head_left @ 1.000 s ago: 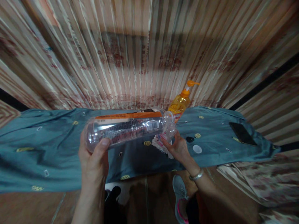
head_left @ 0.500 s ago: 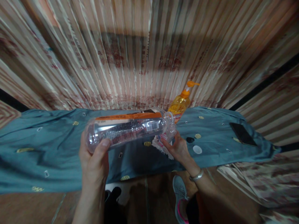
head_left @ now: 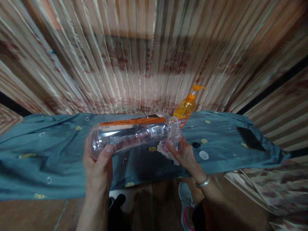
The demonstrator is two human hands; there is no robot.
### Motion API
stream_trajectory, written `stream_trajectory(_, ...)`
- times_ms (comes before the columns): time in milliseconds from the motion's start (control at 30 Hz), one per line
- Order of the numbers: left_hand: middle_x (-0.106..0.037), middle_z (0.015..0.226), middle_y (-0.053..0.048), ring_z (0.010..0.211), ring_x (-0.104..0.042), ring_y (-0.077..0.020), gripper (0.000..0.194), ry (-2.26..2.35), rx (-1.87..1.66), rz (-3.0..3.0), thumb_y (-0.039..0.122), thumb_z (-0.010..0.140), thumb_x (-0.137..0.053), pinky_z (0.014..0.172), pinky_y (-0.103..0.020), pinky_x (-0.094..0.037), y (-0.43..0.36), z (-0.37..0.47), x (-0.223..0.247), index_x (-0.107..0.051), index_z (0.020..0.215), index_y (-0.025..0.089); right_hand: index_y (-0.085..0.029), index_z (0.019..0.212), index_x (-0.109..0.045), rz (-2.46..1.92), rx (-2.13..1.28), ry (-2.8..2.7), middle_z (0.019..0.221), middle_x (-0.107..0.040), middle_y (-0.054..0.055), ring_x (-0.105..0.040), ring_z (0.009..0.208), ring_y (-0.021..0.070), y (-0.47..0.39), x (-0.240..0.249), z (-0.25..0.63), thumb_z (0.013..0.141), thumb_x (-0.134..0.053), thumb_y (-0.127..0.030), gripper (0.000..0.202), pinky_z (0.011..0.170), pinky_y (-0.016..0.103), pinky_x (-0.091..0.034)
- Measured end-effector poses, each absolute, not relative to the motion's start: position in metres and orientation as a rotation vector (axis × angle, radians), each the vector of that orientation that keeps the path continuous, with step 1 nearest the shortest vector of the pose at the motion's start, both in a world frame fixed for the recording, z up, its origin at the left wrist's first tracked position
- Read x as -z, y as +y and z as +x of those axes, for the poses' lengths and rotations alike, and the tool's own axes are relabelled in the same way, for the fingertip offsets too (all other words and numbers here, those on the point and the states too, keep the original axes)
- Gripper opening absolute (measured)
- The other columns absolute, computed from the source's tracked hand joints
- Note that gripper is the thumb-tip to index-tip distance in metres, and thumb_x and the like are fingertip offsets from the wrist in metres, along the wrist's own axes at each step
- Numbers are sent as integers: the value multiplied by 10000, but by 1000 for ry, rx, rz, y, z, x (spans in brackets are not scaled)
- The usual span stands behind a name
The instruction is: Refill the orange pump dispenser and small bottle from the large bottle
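Observation:
A large clear plastic bottle (head_left: 134, 133) with an orange-and-white label lies almost level in the air, its mouth toward the right. My left hand (head_left: 99, 163) is wrapped round its base end, thumb in front. My right hand (head_left: 184, 155) grips a smaller clear plastic bottle (head_left: 177, 134) right at the large bottle's mouth; the two necks overlap, and whether they touch I cannot tell. Something white and pink with a ragged edge (head_left: 168, 154) shows beside my right fingers. Behind the necks stands a pump bottle (head_left: 184, 110) of yellow liquid with an orange pump.
A blue-green patterned cloth (head_left: 60, 154) covers the narrow table. To the right of my right hand lie a small black cap-like piece (head_left: 196, 145), a white disc (head_left: 203, 155) and a dark phone (head_left: 251, 139). A pleated curtain (head_left: 134, 64) hangs behind the table.
Almost nothing differs. Both hands keep their hold on the bottles, and the whole view has shifted by a few pixels.

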State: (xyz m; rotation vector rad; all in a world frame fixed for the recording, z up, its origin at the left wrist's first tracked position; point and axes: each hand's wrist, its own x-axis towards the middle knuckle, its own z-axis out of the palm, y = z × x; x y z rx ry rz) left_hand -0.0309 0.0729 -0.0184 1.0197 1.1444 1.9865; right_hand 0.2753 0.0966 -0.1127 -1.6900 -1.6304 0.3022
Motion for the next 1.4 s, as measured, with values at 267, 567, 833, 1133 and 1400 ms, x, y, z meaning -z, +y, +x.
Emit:
stream_trajectory(267, -815, 1239, -54, 1294, -759, -405, 755, 1139, -1980, 1001, 636, 566, -1110, 1291, -640, -548, 72, -31, 19, -874, 1218, 337, -189, 1310, -725, -1683, -302, -1624, 1011, -901, 189, -894, 891, 401, 97, 115, 275, 921, -822, -645, 607, 772, 517, -725)
stream_trajectory(567, -821, 1215, -39, 1228, -775, -362, 755, 1127, -1961, 1012, 641, 590, -1107, 1259, -581, -586, 72, -31, 20, -874, 1244, 345, -215, 1277, -714, -1710, -349, -1611, 1016, -899, 186, -891, 895, 403, 95, 110, 275, 920, -843, -599, 539, 801, 543, -728)
stream_trajectory(833, -792, 1142, -22, 1095, -749, -303, 799, 1095, -2009, 944, 636, 501, -1139, 1168, -496, -611, 71, -22, 10, -892, 1193, 321, -167, 1344, -736, -1649, -345, -1584, 1065, -915, 210, -899, 922, 425, 96, 112, 275, 907, -835, -682, 682, 801, 550, -732)
stream_trajectory(1133, -782, 1170, -10, 1109, -740, -284, 789, 1106, -1963, 885, 591, 474, -1152, 1177, -468, -600, 72, -31, 11, -873, 1159, 316, -208, 1297, -763, -1622, -385, -1557, 1082, -915, 203, -896, 969, 422, 95, 108, 273, 891, -854, -610, 579, 848, 569, -748)
stream_trajectory(1400, -818, 1146, -34, 1116, -794, -307, 731, 1092, -1866, 961, 548, 580, -1127, 1150, -506, -644, 78, -44, 9, -843, 1197, 278, -192, 1289, -759, -1573, -377, -1537, 1089, -914, 211, -902, 973, 439, 96, 113, 272, 891, -793, -792, 720, 831, 569, -745)
